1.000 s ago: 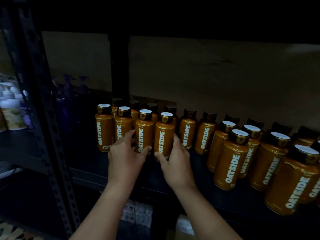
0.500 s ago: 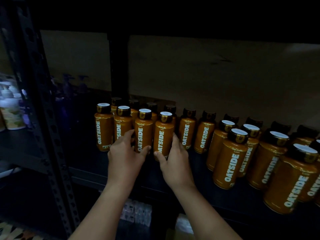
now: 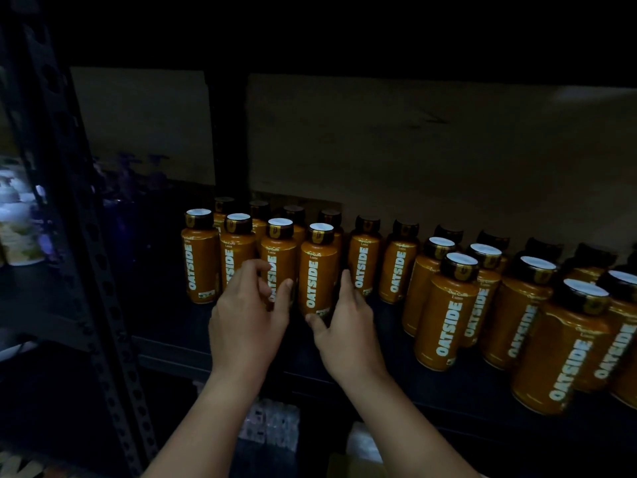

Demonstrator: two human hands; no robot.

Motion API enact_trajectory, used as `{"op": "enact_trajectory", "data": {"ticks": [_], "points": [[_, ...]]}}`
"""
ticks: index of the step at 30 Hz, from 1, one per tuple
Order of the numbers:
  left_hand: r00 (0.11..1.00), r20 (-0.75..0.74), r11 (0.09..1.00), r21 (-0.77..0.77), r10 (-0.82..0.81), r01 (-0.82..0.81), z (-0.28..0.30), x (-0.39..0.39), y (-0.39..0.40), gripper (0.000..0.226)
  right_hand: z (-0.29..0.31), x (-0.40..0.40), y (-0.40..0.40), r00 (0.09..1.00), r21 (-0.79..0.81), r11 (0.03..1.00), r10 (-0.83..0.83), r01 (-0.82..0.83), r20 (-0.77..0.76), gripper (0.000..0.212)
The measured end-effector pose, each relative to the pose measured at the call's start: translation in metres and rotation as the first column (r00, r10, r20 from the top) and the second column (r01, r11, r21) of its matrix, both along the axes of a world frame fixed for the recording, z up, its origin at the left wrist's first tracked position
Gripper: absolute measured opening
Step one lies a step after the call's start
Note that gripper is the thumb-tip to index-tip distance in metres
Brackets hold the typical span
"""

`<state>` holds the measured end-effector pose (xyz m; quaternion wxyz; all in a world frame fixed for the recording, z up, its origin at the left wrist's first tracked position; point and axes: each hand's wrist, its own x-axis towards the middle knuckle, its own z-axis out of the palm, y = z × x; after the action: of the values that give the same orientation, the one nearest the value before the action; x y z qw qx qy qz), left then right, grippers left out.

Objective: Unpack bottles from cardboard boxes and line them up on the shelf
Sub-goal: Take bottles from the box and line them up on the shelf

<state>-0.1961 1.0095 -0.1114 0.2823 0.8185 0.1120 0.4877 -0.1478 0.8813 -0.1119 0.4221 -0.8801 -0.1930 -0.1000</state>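
Note:
Several orange OATSIDE bottles with black caps stand in rows on the dark shelf [image 3: 386, 343]. My left hand [image 3: 246, 315] curls around the lower part of the third front-row bottle [image 3: 280, 251], with fingers on its left and thumb on its right. My right hand [image 3: 348, 322] holds the fourth front-row bottle [image 3: 317, 267], its thumb at the base in front and its fingers along the right side. Both bottles stand upright on the shelf, close beside each other.
More of the same bottles [image 3: 444, 305] crowd the shelf to the right, up to its front edge. A black perforated rack post [image 3: 69, 201] rises at the left, with pale bottles [image 3: 17, 232] beyond it. Wrapped packs [image 3: 272, 422] lie on the level below.
Both hands stay on the same two bottles. My right thumb has slipped a little lower on the fourth bottle's base. The bottles have hardly shifted.

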Motion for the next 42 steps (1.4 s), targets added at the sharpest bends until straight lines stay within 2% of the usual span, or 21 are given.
{"op": "enact_trajectory", "data": {"ticks": [3, 7, 10, 13, 15, 17, 19, 22, 26, 29, 31, 35, 42], "points": [[0.99, 0.027, 0.99, 0.026, -0.137, 0.136, -0.001, 0.003, -0.014, 0.022, -0.003, -0.01, -0.019, 0.998, 0.041, 0.999, -0.037, 0.035, 0.042, 0.071], [0.957, -0.021, 0.956, 0.05, -0.289, 0.289, -0.005, 0.01, -0.037, 0.017, -0.005, -0.024, -0.061, 0.941, 0.11, 0.993, -0.076, 0.042, 0.331, 0.028], [0.921, -0.054, 0.922, 0.0, -0.386, 0.386, -0.006, 0.014, -0.058, 0.018, 0.01, -0.029, -0.099, 0.829, 0.152, 0.982, -0.175, 0.11, 0.532, 0.024], [0.878, -0.098, 0.883, -0.089, -0.468, 0.46, -0.006, 0.021, -0.078, 0.024, 0.032, -0.029, -0.128, 0.718, 0.138, 0.966, -0.255, 0.218, 0.648, 0.037], [0.842, -0.158, 0.856, -0.132, -0.516, 0.5, -0.006, 0.028, -0.092, 0.031, 0.042, -0.026, -0.142, 0.716, 0.036, 0.94, -0.283, 0.339, 0.638, 0.057], [0.807, -0.211, 0.834, -0.161, -0.552, 0.528, -0.005, 0.034, -0.098, 0.037, 0.046, -0.022, -0.143, 0.774, -0.115, 0.91, -0.267, 0.399, 0.575, 0.074], [0.775, -0.212, 0.803, -0.197, -0.595, 0.562, -0.003, 0.042, -0.104, 0.043, 0.046, -0.02, -0.146, 0.812, -0.189, 0.905, -0.23, 0.382, 0.537, 0.073], [0.748, -0.212, 0.776, -0.238, -0.629, 0.585, -0.001, 0.052, -0.111, 0.051, 0.043, -0.023, -0.148, 0.841, -0.148, 0.939, -0.198, 0.31, 0.504, 0.067], [0.711, -0.179, 0.728, -0.281, -0.68, 0.626, -0.001, 0.06, -0.124, 0.057, 0.037, -0.033, -0.152, 0.816, -0.11, 0.931, -0.243, 0.347, 0.524, 0.066], [0.674, -0.17, 0.688, -0.311, -0.719, 0.656, -0.003, 0.065, -0.131, 0.073, 0.035, -0.035, -0.156, 0.823, -0.082, 0.936, -0.258, 0.343, 0.506, 0.066], [0.682, -0.188, 0.701, -0.311, -0.707, 0.642, -0.004, 0.068, -0.134, 0.08, 0.033, -0.035, -0.158, 0.831, -0.076, 0.942, -0.249, 0.327, 0.498, 0.067], [0.727, -0.19, 0.747, -0.276, -0.659, 0.605, -0.008, 0.073, -0.137, 0.077, 0.032, -0.035, -0.16, 0.829, -0.07, 0.947, -0.238, 0.314, 0.506, 0.069], [0.748, -0.193, 0.769, -0.24, -0.635, 0.592, -0.007, 0.062, -0.132, 0.072, 0.028, -0.035, -0.16, 0.835, -0.059, 0.951, -0.235, 0.303, 0.497, 0.07]]}}
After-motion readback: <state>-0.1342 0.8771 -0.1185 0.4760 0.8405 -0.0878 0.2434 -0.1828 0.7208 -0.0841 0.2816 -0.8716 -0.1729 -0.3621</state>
